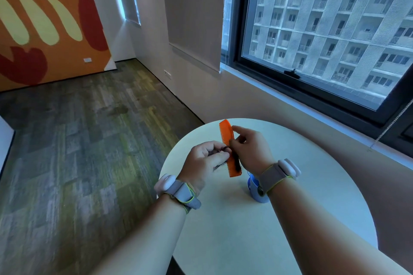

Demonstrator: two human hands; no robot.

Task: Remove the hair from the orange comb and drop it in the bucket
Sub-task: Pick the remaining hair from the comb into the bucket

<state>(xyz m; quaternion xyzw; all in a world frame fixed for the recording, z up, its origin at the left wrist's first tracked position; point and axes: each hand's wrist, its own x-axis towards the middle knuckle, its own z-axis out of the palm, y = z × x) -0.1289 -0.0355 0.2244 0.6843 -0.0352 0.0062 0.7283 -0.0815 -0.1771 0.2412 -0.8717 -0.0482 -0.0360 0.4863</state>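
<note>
**Two hands pulling hair from an orange comb above a round worktop**

A person's right hand [250, 152] holds an orange comb [230, 147] upright and slightly tilted over the worktop [312, 196], its fingers [238, 129] curled round the comb's spine. The comb's teeth face left. The left hand [205, 163] is just beside it, its fingers curled and pinching a dark wisp of hair [223, 164] that trails from the lower teeth; more dark hair clings along the comb's lower half.

A small blue bucket [257, 192] stands on the worktop just below the comb. The right wrist and its grey strap [274, 176] with a white pod cover much of the bucket, so its opening cannot be seen. The left wrist wears a matching strap [181, 192].

The worktop is round and pale cream, set close to a beige wall under a large dark-framed window [324, 29], which shows a grey apartment block outside. A roller blind [192, 13] hangs left of the window. The floor is carpet [78, 152] in mottled grey and green tiles. The far wall carries an orange mural [44, 18] with red and pale green shapes.
</note>
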